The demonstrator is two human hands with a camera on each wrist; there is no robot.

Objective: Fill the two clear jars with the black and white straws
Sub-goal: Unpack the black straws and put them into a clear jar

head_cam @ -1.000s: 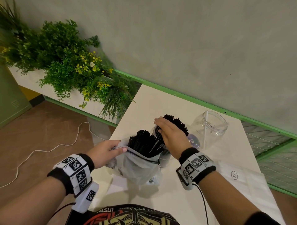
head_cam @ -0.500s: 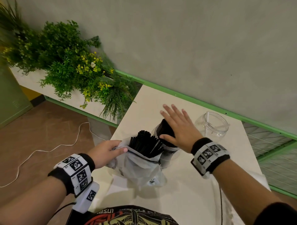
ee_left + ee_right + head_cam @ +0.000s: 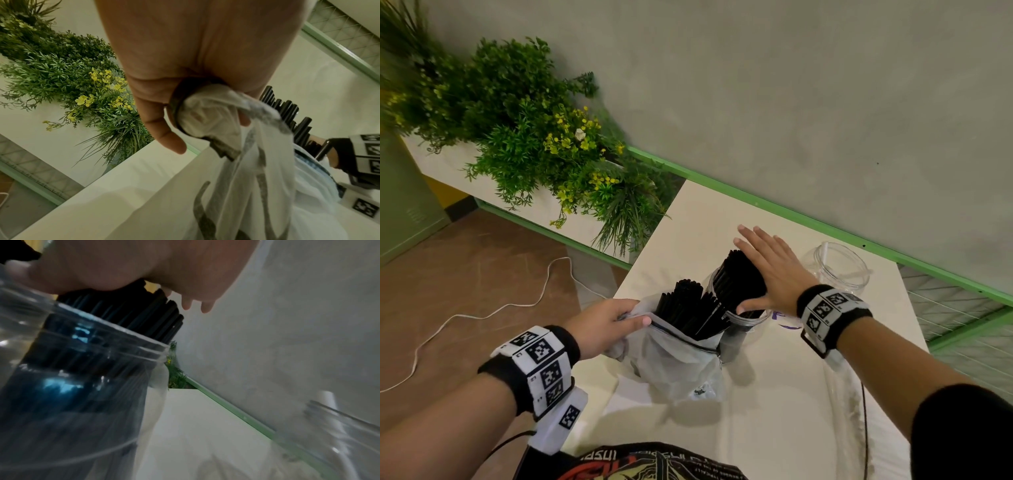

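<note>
A clear jar (image 3: 736, 337) packed with black straws (image 3: 739, 279) stands mid-table. My right hand (image 3: 767, 270) lies flat on the straw tops with fingers straight and spread; in the right wrist view the palm presses on the black straws (image 3: 131, 313) above the jar (image 3: 82, 369). My left hand (image 3: 609, 323) grips the rim of a thin plastic bag (image 3: 681, 366) holding more black straws (image 3: 688, 308), just left of the jar. The bag (image 3: 209, 113) is bunched in its fingers. A second clear jar (image 3: 842, 269) at the back right holds one white straw (image 3: 825, 250).
A planter of green plants (image 3: 534, 137) stands beyond the table's left edge, with a white cable (image 3: 482, 315) on the floor. A green rail (image 3: 791, 216) and the grey wall run behind the table. A flat clear packet (image 3: 842, 394) lies under my right forearm.
My right hand went from curled over the jar's straws to flat and spread on their tops, and the bundle now leans back-left. The left hand still holds the bag.
</note>
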